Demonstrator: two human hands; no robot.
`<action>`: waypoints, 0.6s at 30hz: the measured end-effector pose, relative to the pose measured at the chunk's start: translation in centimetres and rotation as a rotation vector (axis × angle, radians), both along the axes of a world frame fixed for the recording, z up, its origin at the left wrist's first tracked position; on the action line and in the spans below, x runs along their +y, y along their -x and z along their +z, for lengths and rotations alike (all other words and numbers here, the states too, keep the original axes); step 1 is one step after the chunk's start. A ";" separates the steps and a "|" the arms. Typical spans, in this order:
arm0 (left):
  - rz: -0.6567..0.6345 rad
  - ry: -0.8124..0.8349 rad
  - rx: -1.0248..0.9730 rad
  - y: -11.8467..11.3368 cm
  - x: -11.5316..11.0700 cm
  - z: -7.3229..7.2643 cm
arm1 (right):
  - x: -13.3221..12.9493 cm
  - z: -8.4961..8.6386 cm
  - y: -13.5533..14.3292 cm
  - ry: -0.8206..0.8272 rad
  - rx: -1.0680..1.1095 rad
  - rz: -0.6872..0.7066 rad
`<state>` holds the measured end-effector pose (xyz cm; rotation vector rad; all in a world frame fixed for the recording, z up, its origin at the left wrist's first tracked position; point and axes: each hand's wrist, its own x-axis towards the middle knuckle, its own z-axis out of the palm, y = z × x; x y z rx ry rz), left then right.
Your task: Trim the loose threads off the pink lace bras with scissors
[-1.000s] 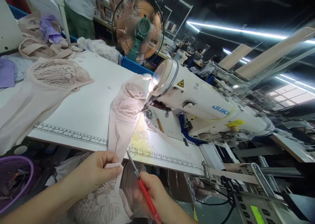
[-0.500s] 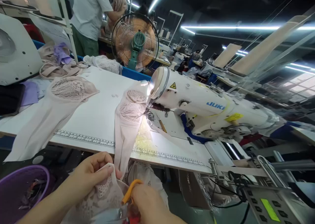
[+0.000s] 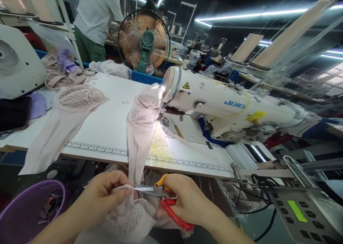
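Observation:
My left hand [image 3: 111,190] pinches the edge of a pale beige lace bra [image 3: 125,219] that hangs below the table's front edge. In my right hand [image 3: 184,197] is a pair of scissors [image 3: 152,190] with orange and red handles. Their blades point left and reach the pinched edge of the bra, close to my left fingertips. Another lace bra piece [image 3: 140,129] lies under the needle of the white sewing machine [image 3: 209,97], its strip drooping over the table edge. Farther left a third lace piece [image 3: 72,111] rests on the table.
A purple basket [image 3: 63,190] with scraps stands below left. A ruler strip [image 3: 177,160] runs along the table front. Behind the table are a fan [image 3: 144,42] and a person [image 3: 96,19]. A phone [image 3: 14,113] lies at far left, a control box [image 3: 302,215] at lower right.
My right hand has raised and turned the scissors, so the blades now point left at the bra's edge. My left hand keeps its pinch. The view has shifted slightly.

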<state>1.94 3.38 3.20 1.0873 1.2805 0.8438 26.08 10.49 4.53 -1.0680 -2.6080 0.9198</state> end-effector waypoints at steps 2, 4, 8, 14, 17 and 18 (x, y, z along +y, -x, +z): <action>0.048 0.005 -0.001 0.0 0.2 0.2 | -0.8 -0.3 0.1 0.076 0.031 -0.019; 0.113 0.011 -0.033 -0.1 0.3 0.4 | -1.7 -0.7 0.3 0.168 0.071 -0.016; 0.218 0.025 -0.162 -0.3 0.5 0.7 | -2.7 -1.6 0.7 0.139 0.089 -0.032; 0.296 0.060 -0.307 -0.1 0.4 0.6 | -3.0 -2.0 1.0 0.210 -0.067 -0.026; 0.336 0.075 -0.329 -0.3 0.4 0.7 | -3.7 -2.7 1.6 0.200 -0.169 0.001; 0.349 0.079 -0.339 -0.3 0.3 0.8 | -3.9 -3.0 1.7 0.195 -0.163 0.002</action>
